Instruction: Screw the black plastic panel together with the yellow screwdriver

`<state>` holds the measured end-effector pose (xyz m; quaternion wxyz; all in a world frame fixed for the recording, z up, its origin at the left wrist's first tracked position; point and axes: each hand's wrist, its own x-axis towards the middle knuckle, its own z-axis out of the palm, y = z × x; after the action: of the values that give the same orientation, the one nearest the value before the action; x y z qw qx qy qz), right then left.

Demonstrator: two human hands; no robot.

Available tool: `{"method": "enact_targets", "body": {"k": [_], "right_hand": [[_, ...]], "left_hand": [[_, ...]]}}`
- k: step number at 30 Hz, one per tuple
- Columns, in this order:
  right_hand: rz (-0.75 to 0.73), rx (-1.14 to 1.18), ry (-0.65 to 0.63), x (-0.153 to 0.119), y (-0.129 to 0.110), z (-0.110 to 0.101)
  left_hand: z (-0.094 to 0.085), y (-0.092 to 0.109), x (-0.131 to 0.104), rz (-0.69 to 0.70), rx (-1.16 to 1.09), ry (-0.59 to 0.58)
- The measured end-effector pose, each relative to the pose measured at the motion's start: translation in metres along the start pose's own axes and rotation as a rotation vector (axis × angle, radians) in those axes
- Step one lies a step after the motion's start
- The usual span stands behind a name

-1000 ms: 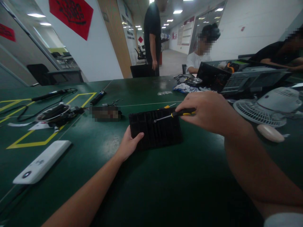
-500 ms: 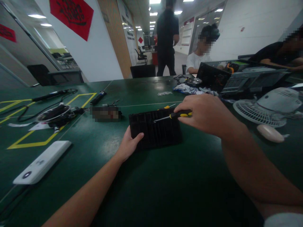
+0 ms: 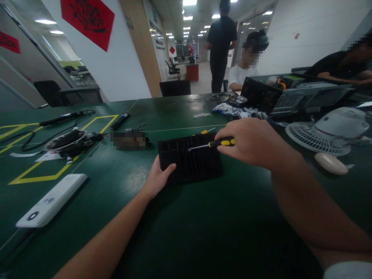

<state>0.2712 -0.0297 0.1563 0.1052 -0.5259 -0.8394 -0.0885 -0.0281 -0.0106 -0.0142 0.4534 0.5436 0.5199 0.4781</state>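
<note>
My left hand [image 3: 161, 174] grips the left edge of a black ribbed plastic panel [image 3: 200, 164], thumb on its face and the other fingers hidden behind. The panel is tilted up toward me above the green table. In my right hand [image 3: 247, 143] is a screwdriver [image 3: 221, 143] with a yellow and black handle, my fingers wrapped round it. Its shaft points left across the panel, and the tip lies over the panel's middle; I cannot tell whether it touches. Behind the panel's upper edge, a second yellow-handled tool [image 3: 207, 132] partly shows.
A white power strip [image 3: 54, 199] lies at the left on the table [image 3: 186, 232]. A blurred-out object [image 3: 130, 140] stands beyond my left hand. At the right are a white fan [image 3: 334, 130], a computer mouse [image 3: 331, 162] and an opened computer case [image 3: 314, 99]. Several people are across the table.
The standing person in the background has moved to the right. My hands, the panel and the screwdriver have hardly moved.
</note>
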Motion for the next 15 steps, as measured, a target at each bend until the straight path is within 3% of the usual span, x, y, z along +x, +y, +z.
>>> {"method": "enact_targets", "body": {"k": [5,15], "right_hand": [[0.031,0.000,-0.022,-0.0017,-0.0011,-0.0001],[0.078,-0.067,-0.190,-0.0026,-0.0052,0.0004]], "left_hand": [[0.0012,0.0029,-0.0017,-0.010,0.003,0.013],[0.0033,0.0054,-0.0022,0.001,0.003,0.016]]}}
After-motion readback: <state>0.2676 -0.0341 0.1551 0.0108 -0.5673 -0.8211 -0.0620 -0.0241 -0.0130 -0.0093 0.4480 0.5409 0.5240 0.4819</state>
